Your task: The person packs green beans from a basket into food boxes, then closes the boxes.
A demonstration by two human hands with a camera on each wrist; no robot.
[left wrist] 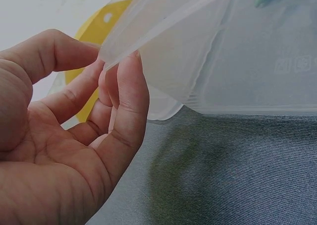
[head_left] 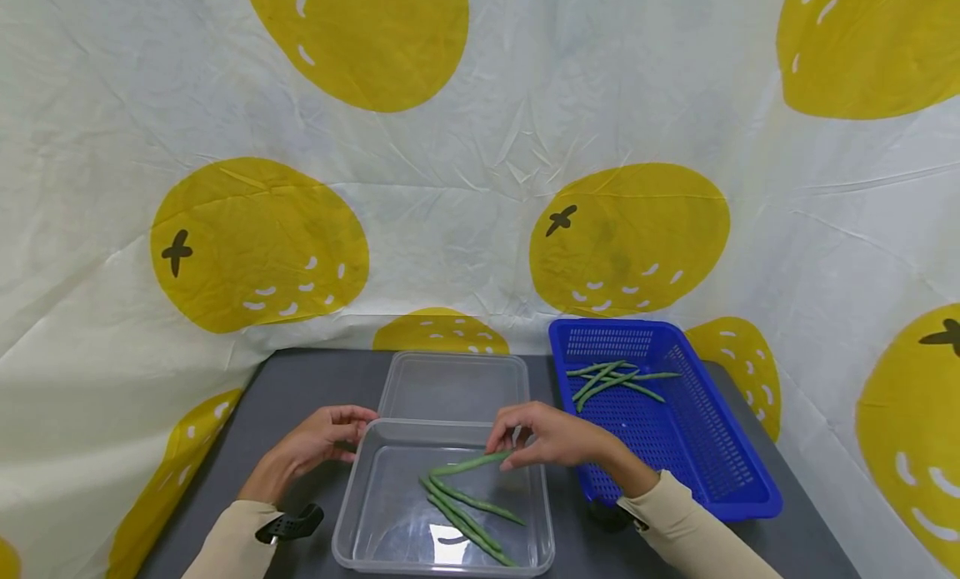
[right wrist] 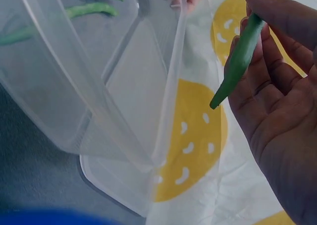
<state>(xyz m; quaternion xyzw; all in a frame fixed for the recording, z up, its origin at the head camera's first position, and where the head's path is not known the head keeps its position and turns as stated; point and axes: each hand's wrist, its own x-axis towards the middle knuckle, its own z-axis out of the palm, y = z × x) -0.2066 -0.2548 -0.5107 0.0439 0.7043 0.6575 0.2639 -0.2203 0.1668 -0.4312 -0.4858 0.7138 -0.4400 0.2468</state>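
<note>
While L grip [head_left: 322, 437] pinches tub [head_left: 390, 496], R [head_left: 555, 436] pinches bean [right wrist: 242, 59].

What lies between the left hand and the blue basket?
In the head view: the clear container holding green beans, the clear lid beyond it, and the right hand pinching another bean.

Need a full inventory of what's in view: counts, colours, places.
clear container: 1, colourless, near side of table
beans in container: about 3, green, on its floor
held bean: 1, green, in right hand
clear lid: 1, colourless, flat behind container
basket: 1, blue, right of container
beans in basket: several overlapping, green, far end
table: 1, dark grey, underneath
cloth: white, yellow fruit prints, behind table
wrist devices: 2, black, one per wrist
sleeves: 2, beige, both forearms
left hand: 1, at container's far left corner
right hand: 1, over container's right side
</note>
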